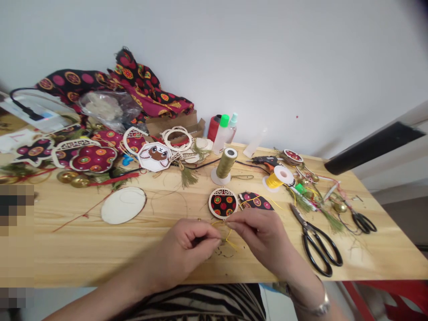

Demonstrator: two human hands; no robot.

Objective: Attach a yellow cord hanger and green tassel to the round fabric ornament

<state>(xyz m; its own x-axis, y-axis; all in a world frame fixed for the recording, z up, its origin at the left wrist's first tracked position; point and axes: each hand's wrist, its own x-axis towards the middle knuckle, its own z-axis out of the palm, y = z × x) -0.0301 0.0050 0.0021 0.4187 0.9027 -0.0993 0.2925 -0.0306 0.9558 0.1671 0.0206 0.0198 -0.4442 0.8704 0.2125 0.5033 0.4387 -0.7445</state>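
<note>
Near the table's front edge, my left hand (192, 249) pinches thin yellow cord (230, 243) between thumb and forefinger. My right hand (259, 234) is closed close beside it, its fingertips together on the same cord near the lower rim of a round ornament (223, 203). This ornament has a pale rim, a lattice top and dark patterned fabric, and lies flat just beyond my fingers. A dark patterned fabric piece (256, 200) rests to its right, partly behind my right hand. The cord's exact path between my fingertips is too small to make out.
Large black-handled scissors (317, 243) lie right of my right hand. Behind the ornament stand an olive thread spool (226, 164) and a yellow cord spool (279, 177). A white oval (123, 205) lies left. Fabric ornaments (93, 158), bottles (223, 136) and a glue gun (265, 160) are farther back.
</note>
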